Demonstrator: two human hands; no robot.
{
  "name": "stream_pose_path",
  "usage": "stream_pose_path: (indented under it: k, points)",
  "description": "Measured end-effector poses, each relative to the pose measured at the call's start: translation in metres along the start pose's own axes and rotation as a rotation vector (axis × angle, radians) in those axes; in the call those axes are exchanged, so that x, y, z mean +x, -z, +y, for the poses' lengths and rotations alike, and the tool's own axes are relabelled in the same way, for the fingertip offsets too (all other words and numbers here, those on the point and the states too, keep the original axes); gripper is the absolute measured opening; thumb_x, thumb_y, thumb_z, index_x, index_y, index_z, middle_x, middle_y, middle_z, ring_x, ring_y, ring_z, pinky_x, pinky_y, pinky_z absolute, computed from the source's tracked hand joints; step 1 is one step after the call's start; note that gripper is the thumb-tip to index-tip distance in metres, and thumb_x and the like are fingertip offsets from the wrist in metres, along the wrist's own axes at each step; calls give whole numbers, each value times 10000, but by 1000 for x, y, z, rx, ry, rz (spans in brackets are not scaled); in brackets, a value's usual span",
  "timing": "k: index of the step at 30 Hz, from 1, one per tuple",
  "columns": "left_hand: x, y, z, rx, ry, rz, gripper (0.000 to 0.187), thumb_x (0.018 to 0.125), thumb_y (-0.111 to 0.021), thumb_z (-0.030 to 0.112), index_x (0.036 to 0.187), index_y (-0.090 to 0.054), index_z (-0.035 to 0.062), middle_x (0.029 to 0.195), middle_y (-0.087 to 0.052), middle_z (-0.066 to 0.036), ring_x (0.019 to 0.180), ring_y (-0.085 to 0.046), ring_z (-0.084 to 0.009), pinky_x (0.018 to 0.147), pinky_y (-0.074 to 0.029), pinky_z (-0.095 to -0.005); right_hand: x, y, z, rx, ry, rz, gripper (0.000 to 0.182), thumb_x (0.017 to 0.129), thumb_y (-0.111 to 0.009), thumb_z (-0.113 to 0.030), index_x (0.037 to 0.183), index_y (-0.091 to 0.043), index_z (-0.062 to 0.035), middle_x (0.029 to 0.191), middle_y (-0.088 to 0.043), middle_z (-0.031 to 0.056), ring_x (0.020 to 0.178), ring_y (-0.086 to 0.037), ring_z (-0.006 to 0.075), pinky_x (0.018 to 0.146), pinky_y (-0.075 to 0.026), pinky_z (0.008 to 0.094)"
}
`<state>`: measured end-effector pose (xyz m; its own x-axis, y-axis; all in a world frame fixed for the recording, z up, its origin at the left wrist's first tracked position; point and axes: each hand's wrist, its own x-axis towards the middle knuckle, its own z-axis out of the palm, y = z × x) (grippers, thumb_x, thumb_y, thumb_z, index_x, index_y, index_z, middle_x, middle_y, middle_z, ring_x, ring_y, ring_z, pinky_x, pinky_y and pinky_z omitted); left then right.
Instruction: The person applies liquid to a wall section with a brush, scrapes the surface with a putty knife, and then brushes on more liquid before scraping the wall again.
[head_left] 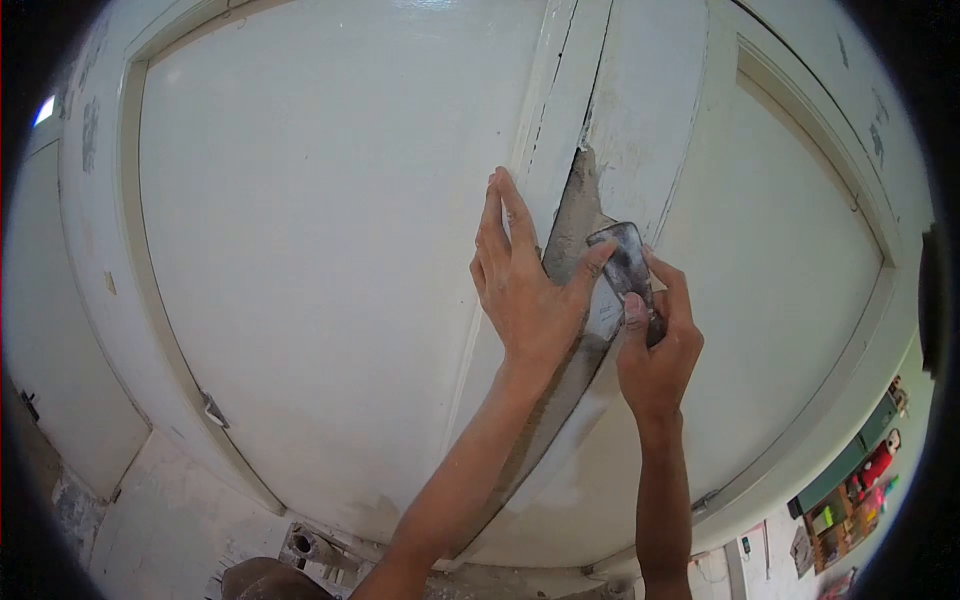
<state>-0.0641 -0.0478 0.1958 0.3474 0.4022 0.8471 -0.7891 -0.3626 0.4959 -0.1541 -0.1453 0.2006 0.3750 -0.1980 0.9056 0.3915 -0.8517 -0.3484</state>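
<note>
With its fingers stretched up and resting flat on the white wooden post [545, 130], my left hand [530, 290] is open. Its thumb reaches across to the upper edge of a dark, flat, rounded block [628, 262] smeared with white. Thumb and fingers of my right hand [660, 340] close around the lower part and side of that block. The block lies against a narrow grey patch [572, 220] of bare, rough surface running down between the painted boards. Behind the hands, a lighter piece [603, 310] with small marks shows partly. The face of the block against the surface is hidden.
A large white panel [310, 250] with a metal latch [214, 410] spans the left; another white panel [780, 270] stands right. Below are a hollow pipe end [303, 543] and a rounded brown object [272, 580]. Shelves with colourful items [850, 510] appear at lower right.
</note>
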Motion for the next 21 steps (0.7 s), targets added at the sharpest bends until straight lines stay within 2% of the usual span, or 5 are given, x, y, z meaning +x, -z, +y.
stream_pose_path:
  k: [2,4,7,13,21]
  points:
    - [-1,-1,3,1,3,-8,1106,799,-735,613,1571,-229,4,1523,-360,-245,1322,-445,-379,1055,-340,-503,0,1,1,-22,22,15,381,928,-586,-38,1308,-583,-58,682,-561,100,599,-512,173,610,-452,288]
    - [-1,-1,5,-20,43,-38,1125,764,-809,520,1586,-195,59,1530,-350,-225,1404,-363,-378,1105,-301,-533,0,-1,0,-44,43,31,372,928,-587,-36,1300,-590,-56,688,-570,101,612,-523,164,617,-454,280]
    - [-1,-1,4,31,5,-37,1069,822,-728,585,1577,-221,23,1530,-347,-234,1337,-423,-380,1051,-332,-499,-1,-3,4,34,-22,29,364,928,-590,-26,1290,-595,-56,691,-585,98,629,-533,137,615,-443,272]
    - [0,-5,5,55,2,-28,1068,832,-708,603,1580,-210,27,1521,-352,-226,1329,-424,-377,1049,-331,-499,-4,-8,7,156,-106,23,389,916,-597,19,1297,-586,-59,689,-599,82,629,-535,116,594,-421,257]
    - [1,-8,4,54,-12,-20,1040,835,-724,567,1576,-232,30,1510,-359,-229,1316,-432,-376,1044,-333,-503,-6,-21,11,174,-81,112,370,948,-577,-29,1318,-553,-33,855,-718,161,742,-655,149,690,-502,279]
